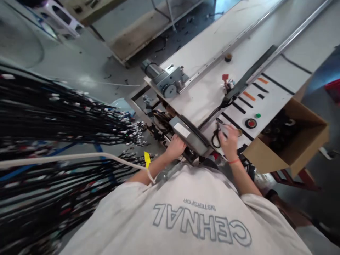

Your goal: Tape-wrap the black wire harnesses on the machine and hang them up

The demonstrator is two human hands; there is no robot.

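My right hand (228, 140), with a red band at the wrist, is closed around black-handled scissors (216, 137) over the near part of the white bench. A handle loop sticks out on the left of the fingers. My left hand (175, 146) is at the left side of a grey machine box (190, 134) with a white label. Its fingertips are hidden by the box edge. A black cable bundle (221, 105) runs along the bench past the box, with small connectors (227, 83) beside it.
A motor unit (166, 79) and a metal rail (209, 65) are fixed to the bench (198, 90). A red button (251, 123) lies right of my right hand, near an open cardboard box (305, 156). Many black cable harnesses (66, 122) hang at left. A cord (106, 155) crosses my left arm.
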